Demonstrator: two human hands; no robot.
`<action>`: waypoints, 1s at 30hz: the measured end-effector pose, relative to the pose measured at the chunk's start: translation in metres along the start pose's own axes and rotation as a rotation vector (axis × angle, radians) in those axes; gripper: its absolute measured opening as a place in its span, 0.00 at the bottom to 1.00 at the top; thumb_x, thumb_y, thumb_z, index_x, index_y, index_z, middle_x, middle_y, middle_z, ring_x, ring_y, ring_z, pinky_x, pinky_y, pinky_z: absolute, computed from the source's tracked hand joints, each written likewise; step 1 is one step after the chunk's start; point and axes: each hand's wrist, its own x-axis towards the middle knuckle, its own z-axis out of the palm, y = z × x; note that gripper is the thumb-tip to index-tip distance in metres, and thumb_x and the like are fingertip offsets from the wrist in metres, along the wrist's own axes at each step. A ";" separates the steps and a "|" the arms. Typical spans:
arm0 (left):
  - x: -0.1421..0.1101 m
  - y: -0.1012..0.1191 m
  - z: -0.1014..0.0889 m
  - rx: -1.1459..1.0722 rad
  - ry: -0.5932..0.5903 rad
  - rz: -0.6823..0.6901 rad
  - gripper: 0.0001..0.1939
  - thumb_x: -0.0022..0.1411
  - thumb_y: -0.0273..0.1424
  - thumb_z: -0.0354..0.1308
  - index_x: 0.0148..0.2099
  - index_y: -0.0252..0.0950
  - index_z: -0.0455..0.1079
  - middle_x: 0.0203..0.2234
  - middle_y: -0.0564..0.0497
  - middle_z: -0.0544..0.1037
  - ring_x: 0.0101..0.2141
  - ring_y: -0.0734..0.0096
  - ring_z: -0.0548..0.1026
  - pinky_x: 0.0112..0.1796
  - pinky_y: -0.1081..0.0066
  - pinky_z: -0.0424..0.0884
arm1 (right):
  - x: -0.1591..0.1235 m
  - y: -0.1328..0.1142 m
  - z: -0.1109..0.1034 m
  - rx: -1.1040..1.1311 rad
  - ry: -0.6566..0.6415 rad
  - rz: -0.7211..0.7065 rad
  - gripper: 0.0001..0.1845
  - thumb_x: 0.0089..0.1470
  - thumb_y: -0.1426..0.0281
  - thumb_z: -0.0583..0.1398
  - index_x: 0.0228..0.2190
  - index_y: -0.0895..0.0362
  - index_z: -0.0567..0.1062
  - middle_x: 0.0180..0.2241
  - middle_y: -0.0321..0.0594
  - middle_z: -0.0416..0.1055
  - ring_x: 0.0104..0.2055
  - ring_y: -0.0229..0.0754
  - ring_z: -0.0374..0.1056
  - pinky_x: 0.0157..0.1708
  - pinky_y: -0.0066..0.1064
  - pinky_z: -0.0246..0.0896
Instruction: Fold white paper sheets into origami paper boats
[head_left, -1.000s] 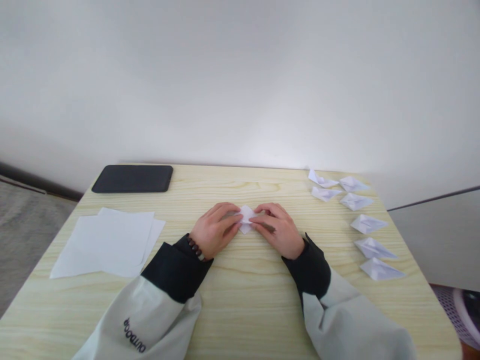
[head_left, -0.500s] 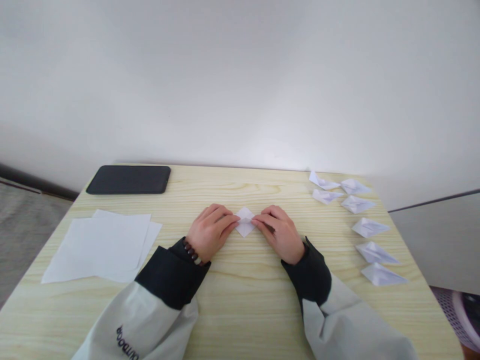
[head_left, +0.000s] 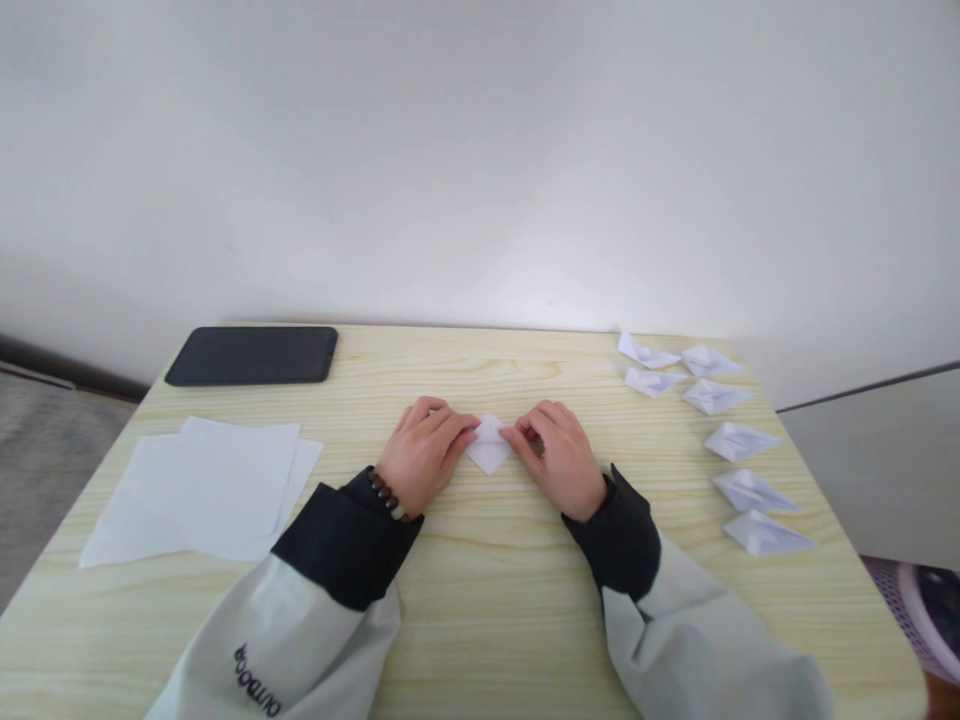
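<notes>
A small piece of folded white paper (head_left: pixel 490 450), diamond-shaped with creases across it, lies near the middle of the table between my hands. My left hand (head_left: pixel 424 447) pinches its left corner between thumb and fingers. At the right corner, my right hand (head_left: pixel 556 452) grips the paper with thumb and index finger, the other fingers curled. Both fingertips cover the side corners. Off to the right, several folded paper boats (head_left: pixel 742 441) stand in a column, with a few more near the back.
Loose white paper sheets (head_left: pixel 199 490) overlap on the left of the wooden table (head_left: pixel 480 620). A black phone (head_left: pixel 253 356) lies at the back left. The white wall (head_left: pixel 480 160) rises behind the table's far edge. A pinkish basket (head_left: pixel 907 605) stands beyond the right edge.
The fingers have shifted slightly at the paper's side corners, and the right hand's fingers are more curled. The paper stays in place. The whole view has tilted a little.
</notes>
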 end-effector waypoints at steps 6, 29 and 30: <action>0.001 0.002 0.001 -0.008 0.073 0.001 0.09 0.62 0.29 0.52 0.39 0.34 0.73 0.29 0.48 0.76 0.36 0.64 0.66 0.41 0.62 0.68 | 0.001 0.001 -0.001 -0.020 -0.017 0.004 0.14 0.58 0.63 0.54 0.24 0.56 0.69 0.26 0.38 0.67 0.32 0.40 0.60 0.35 0.33 0.55; 0.001 0.011 0.004 0.173 0.136 -0.079 0.08 0.62 0.31 0.52 0.33 0.36 0.72 0.26 0.50 0.76 0.33 0.65 0.68 0.33 0.67 0.68 | 0.006 -0.008 0.001 -0.167 -0.058 0.054 0.15 0.59 0.64 0.53 0.23 0.56 0.67 0.28 0.40 0.66 0.33 0.42 0.59 0.35 0.34 0.54; 0.001 0.011 0.004 0.181 0.136 -0.078 0.08 0.62 0.31 0.52 0.33 0.36 0.72 0.26 0.50 0.76 0.33 0.65 0.68 0.33 0.67 0.68 | 0.006 -0.008 0.001 -0.174 -0.060 0.057 0.15 0.59 0.64 0.53 0.23 0.56 0.67 0.28 0.40 0.66 0.33 0.42 0.59 0.36 0.34 0.54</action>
